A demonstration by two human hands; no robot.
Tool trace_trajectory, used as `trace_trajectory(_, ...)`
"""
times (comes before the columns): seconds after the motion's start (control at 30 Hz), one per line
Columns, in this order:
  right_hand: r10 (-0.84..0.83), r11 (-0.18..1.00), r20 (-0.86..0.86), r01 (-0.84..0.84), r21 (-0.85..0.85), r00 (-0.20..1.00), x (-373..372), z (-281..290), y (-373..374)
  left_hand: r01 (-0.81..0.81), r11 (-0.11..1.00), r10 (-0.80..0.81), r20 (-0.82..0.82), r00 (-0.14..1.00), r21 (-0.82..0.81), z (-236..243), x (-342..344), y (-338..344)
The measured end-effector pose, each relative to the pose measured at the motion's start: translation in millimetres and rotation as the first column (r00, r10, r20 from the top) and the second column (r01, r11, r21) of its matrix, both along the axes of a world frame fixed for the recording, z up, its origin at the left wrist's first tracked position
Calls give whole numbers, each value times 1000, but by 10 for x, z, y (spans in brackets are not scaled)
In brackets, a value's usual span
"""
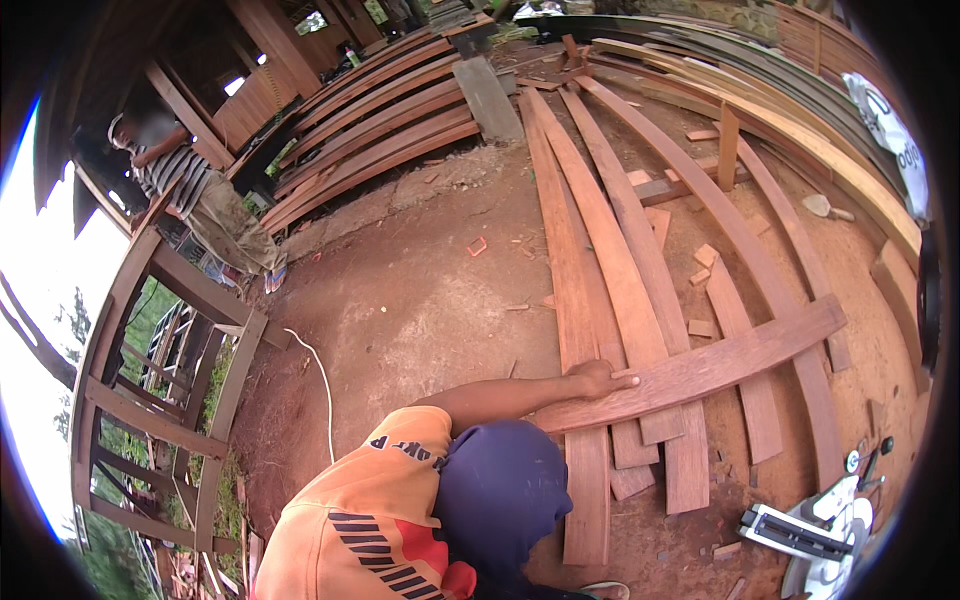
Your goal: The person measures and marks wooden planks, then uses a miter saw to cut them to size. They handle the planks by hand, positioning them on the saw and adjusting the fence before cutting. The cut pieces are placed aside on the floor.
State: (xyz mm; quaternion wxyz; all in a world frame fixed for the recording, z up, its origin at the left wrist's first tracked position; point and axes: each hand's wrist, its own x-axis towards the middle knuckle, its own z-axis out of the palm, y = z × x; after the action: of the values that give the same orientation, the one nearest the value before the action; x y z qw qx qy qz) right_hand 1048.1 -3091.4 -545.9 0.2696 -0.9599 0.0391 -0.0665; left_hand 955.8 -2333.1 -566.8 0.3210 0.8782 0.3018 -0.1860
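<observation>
A co-worker in an orange shirt [350, 530] bends in at bottom centre, one hand [592, 379] set on a reddish plank [725, 367] near its left end, thumb on top (how far the fingers wrap it is hidden). The plank slants across several long boards [622, 285], right of centre. The wearer's own hands are out of frame, their grip impossible to tell. A white machine [800, 530] sits lower right.
</observation>
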Motion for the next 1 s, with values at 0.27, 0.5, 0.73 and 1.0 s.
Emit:
trace_trajectory(0.27,-221,975,-180,213,-64,959,-891,-212,865,-100,948,154,160,975,-301,-292,-270,322)
trace_trajectory(0.5,-125,969,-287,179,172,950,-1103,-212,1964,21,996,-1,212,977,-91,-303,-211,153)
trace_trajectory(0.73,151,989,-153,-150,17,977,-101,153,2622,42,999,-36,233,972,-23,-400,-200,337)
trace_trajectory(1.0,316,713,-657,-628,-311,685,657,226,3051,25,994,3,253,968,-105,-194,-254,204)
